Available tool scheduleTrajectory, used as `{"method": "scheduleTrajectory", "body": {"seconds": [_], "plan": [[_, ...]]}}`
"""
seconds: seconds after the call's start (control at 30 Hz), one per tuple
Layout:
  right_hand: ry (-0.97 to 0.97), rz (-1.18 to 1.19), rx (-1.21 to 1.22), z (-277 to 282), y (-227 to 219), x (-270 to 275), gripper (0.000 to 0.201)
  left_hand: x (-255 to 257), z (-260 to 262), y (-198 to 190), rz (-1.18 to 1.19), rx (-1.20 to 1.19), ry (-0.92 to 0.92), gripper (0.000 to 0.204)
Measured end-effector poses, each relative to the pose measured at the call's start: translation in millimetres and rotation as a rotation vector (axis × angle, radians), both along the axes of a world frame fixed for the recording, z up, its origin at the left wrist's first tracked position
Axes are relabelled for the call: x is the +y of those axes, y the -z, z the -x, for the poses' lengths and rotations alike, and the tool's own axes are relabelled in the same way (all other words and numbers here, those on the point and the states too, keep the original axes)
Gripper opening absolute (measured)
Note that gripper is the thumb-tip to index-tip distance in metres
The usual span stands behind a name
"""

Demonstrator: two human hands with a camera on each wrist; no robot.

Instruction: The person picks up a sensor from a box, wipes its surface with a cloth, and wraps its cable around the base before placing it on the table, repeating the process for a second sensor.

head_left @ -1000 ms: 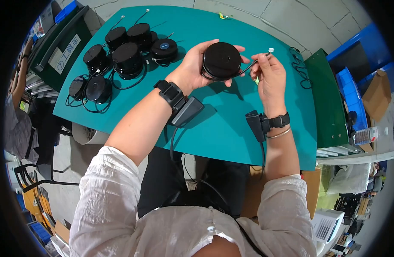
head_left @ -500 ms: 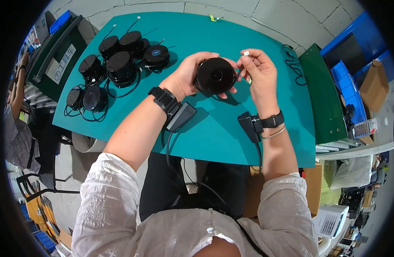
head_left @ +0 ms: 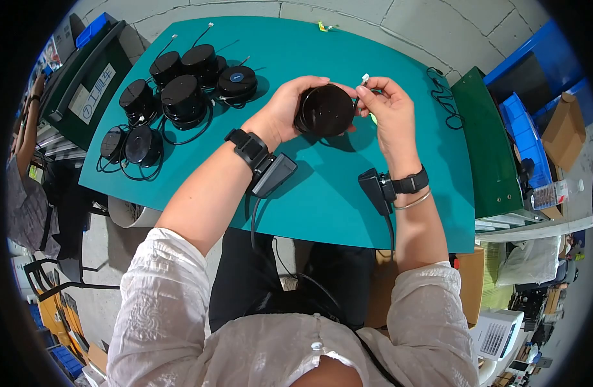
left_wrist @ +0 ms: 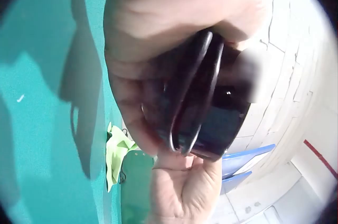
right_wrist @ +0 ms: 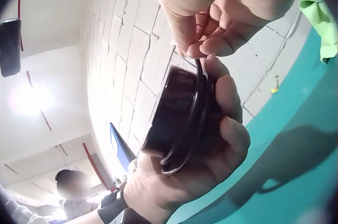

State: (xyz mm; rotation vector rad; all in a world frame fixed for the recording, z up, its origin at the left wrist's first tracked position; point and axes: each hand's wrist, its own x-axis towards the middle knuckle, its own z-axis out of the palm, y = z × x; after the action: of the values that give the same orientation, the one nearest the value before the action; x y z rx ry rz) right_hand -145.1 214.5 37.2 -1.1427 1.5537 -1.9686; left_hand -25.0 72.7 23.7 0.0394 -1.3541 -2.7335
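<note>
A round black device is held above the table by the left hand, whose fingers curl round its side and underside. Black cable lies in loops around the device in the left wrist view. Thumb and fingertips of the right hand pinch the cable's end, close to the device's right side. A small white connector sticks up past those fingertips. In the right wrist view the cable runs from the pinching fingers down along the device.
Several similar black devices with cables stand at the left of the green table. A thin black cable lies near the right edge, beside a green cabinet. A yellow-green scrap lies at the far edge.
Both hands and the device have shifted left in the view over the last second. The right hand has come in close to the device with the cable end, and the device has tilted slightly.
</note>
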Motion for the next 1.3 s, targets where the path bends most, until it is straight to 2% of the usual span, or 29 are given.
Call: {"method": "scheduleTrajectory", "body": {"seconds": [0.3, 0.5, 0.67, 1.3], "plan": [[0.041, -0.033, -0.038, 1.7, -0.6, 1.0, 0.018, -0.3, 1.6, 0.9, -0.023, -0.028, -0.057, 0.053], [-0.06, -0.024, -0.073, 5.9, -0.2, 2.6, 0.018, 0.3, 0.7, -1.3, -0.019, -0.033, -0.056, 0.053], [-0.127, -0.033, -0.216, 8.3, 0.6, 4.1, 0.017, -0.9, 1.0, 0.4, -0.014, -0.015, -0.039, 0.054], [-0.156, -0.02, -0.252, 11.5, 6.0, 1.1, 0.014, 0.1, 0.7, -1.1, -0.015, -0.044, -0.038, 0.052]]}}
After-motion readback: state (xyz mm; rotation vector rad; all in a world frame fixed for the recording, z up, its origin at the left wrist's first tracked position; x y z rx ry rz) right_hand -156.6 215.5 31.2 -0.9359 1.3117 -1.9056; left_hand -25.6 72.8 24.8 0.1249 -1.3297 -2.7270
